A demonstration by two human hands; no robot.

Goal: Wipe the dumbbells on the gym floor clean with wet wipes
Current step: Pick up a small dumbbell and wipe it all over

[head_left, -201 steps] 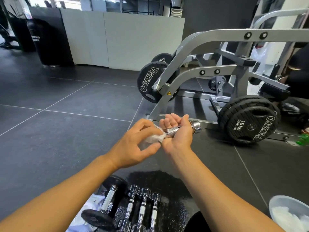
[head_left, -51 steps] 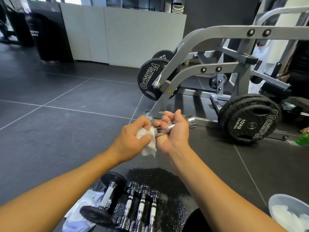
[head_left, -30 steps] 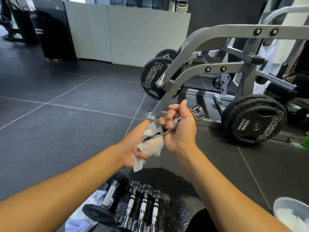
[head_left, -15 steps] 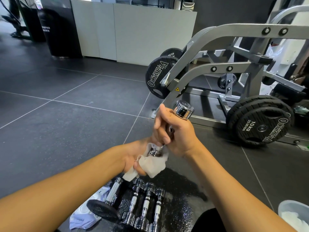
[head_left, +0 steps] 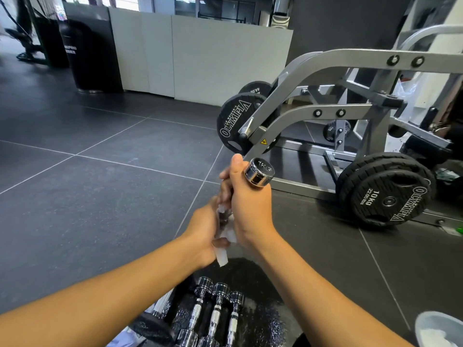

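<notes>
My right hand (head_left: 248, 209) grips the handle of a small chrome dumbbell (head_left: 259, 172), held nearly upright with its 1 kg head on top. Just below, my left hand (head_left: 203, 234) holds a white wet wipe (head_left: 223, 254) against the dumbbell's lower end, which the wipe and my fingers mostly hide. Three more small chrome dumbbells (head_left: 216, 311) lie side by side on the wet dark floor beneath my arms, next to a larger black-headed dumbbell (head_left: 152, 326).
A grey plate-loaded machine (head_left: 350, 116) with black Olympia plates (head_left: 388, 196) stands to the right. A pale tub of wipes (head_left: 438, 329) sits at the bottom right corner. White wipes or packaging (head_left: 117, 343) lie at the bottom edge. Dark tiled floor (head_left: 100, 196) stretches left.
My right hand has tipped the dumbbell from nearly level to nearly upright. My left hand with the wipe has moved down round its lower end.
</notes>
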